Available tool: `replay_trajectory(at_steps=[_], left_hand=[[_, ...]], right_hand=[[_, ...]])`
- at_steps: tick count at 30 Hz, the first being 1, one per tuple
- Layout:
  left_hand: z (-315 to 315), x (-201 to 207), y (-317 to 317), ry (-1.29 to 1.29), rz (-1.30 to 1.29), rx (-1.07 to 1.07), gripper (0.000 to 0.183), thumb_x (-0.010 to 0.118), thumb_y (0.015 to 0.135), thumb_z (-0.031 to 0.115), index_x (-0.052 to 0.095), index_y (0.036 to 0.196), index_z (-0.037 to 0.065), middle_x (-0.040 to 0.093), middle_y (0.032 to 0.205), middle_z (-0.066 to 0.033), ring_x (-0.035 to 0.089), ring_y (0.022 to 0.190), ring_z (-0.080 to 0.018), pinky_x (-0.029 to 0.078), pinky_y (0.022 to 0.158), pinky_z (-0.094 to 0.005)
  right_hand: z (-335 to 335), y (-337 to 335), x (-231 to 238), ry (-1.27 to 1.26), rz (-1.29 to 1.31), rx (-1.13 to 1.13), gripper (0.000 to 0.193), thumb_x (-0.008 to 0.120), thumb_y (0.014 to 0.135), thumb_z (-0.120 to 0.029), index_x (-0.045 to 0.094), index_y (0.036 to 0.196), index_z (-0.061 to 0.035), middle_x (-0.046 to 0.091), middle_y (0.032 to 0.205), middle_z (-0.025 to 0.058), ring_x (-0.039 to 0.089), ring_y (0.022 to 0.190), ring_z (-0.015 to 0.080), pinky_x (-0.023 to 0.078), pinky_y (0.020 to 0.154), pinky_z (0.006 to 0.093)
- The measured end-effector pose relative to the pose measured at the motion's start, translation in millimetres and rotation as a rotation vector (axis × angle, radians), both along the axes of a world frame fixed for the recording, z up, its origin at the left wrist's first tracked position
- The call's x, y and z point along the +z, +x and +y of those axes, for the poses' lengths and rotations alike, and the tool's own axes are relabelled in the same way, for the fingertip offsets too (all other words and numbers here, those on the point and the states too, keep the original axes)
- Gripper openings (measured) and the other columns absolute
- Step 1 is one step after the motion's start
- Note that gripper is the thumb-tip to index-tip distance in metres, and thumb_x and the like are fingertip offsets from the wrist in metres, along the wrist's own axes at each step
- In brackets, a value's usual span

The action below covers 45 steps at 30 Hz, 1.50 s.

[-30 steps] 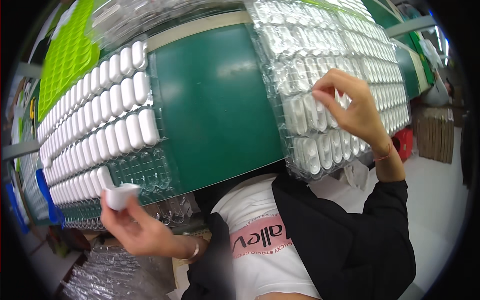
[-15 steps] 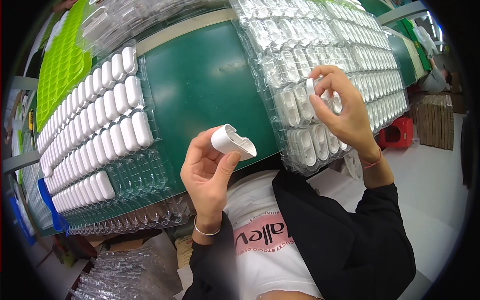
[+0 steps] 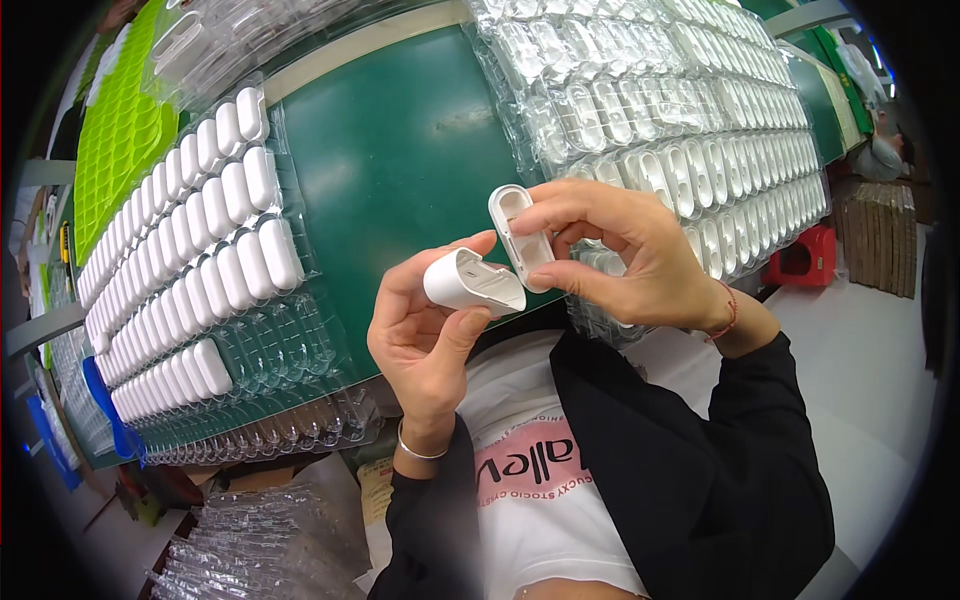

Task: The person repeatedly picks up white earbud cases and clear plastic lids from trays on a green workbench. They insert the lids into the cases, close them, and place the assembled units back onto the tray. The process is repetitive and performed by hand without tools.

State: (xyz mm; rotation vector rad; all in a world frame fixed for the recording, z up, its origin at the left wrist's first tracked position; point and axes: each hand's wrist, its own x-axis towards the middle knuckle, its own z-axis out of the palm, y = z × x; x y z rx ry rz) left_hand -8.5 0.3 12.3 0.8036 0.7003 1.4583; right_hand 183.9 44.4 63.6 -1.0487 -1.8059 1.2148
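Head view: my left hand [image 3: 425, 335] pinches a white shell [image 3: 472, 283], hollow side up, fingers closed round it. My right hand [image 3: 630, 260] grips a white insert [image 3: 522, 235] by its edges, at 1 o'clock of the shell, touching it. Both look light, rigid, glossy and slippery, so I judge side-edge grips safest. They sit above the green bench [image 3: 400, 160]. Filled clear tray [image 3: 190, 260] at 9 o'clock, another tray [image 3: 700, 120] at 2.

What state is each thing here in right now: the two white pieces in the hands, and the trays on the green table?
White shell: held in left hand, hollow side showing.
White insert: pinched in right hand, touching the shell.
Left tray: partly filled with white cases.
Right tray: holds clear-wrapped parts.
Green table: bare in the middle.
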Motion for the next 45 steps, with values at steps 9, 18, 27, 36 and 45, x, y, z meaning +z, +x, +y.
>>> replay_trajectory(at_steps=[9,18,27,36,45], left_hand=[[2,-2,2,0.011,0.021,-0.04,0.042,0.069,0.084,-0.003,0.048,0.121,-0.007,0.058,0.123,-0.0285,0.065,0.103,-0.0233,0.058,0.083,-0.0326],[0,-1,6,-0.057,-0.042,-0.06,0.042,0.068,0.085,-0.002,0.048,0.122,-0.006,0.058,0.123,-0.0301,0.066,0.097,-0.0224,0.061,0.071,-0.0301],[-1,-3,6,-0.051,-0.025,-0.035,0.046,0.07,0.083,-0.001,0.048,0.123,-0.009,0.063,0.116,-0.0272,0.066,0.1,-0.0245,0.06,0.08,-0.0352],[0,-5,5,-0.048,0.017,-0.036,0.045,0.07,0.084,0.0,0.049,0.123,-0.008,0.064,0.116,-0.0241,0.065,0.101,-0.0227,0.058,0.085,-0.0345],[2,-8,7,-0.057,-0.02,-0.052,0.045,0.07,0.084,-0.001,0.049,0.124,-0.006,0.064,0.115,-0.0218,0.064,0.104,-0.0228,0.058,0.084,-0.0348]], right_hand=[[1,5,0,-0.133,0.008,0.077,0.035,0.073,0.08,0.002,0.062,0.113,0.001,0.059,0.115,0.0117,0.062,0.097,0.015,0.056,0.078,0.0254],[0,1,-4,-0.168,0.089,0.03,0.037,0.071,0.08,0.008,0.061,0.115,0.0022,0.06,0.116,0.0131,0.065,0.105,0.0201,0.057,0.086,0.0296],[-1,-2,-8,-0.104,0.12,-0.048,0.031,0.072,0.078,0.004,0.067,0.108,-0.0025,0.07,0.102,0.0122,0.07,0.088,0.0173,0.06,0.075,0.0293],[0,-3,-7,-0.1,0.107,-0.047,0.03,0.07,0.079,0.005,0.067,0.108,-0.0021,0.071,0.102,0.0109,0.069,0.088,0.0171,0.06,0.077,0.0293],[3,-1,-8,-0.104,0.085,-0.009,0.033,0.07,0.078,0.006,0.065,0.11,0.0,0.069,0.106,0.0118,0.068,0.093,0.0178,0.061,0.076,0.0308]])
